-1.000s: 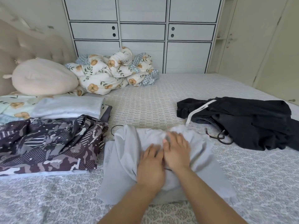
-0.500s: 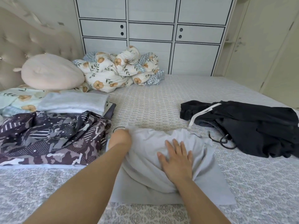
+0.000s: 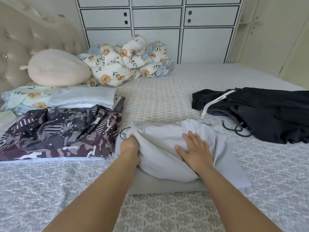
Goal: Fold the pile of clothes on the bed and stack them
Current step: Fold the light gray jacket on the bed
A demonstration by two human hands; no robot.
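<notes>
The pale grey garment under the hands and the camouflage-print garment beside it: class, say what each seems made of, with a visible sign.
Pale grey garment: probably soft matte cotton knit; it bunches in thick, rounded folds where the left hand grips it.
Camouflage-print garment: likely thin, smooth synthetic weave; sharp fine creases and a slight sheen.

The pale grey garment (image 3: 167,148) is soft matt cloth, creased. The camouflage garment (image 3: 58,131) has a smoother, faintly sheened weave. The black clothes (image 3: 267,114) are matt fabric. The headboard (image 3: 33,47) is tufted, slightly glossy upholstery. The wardrobe (image 3: 158,22) panels look smooth and matt
</notes>
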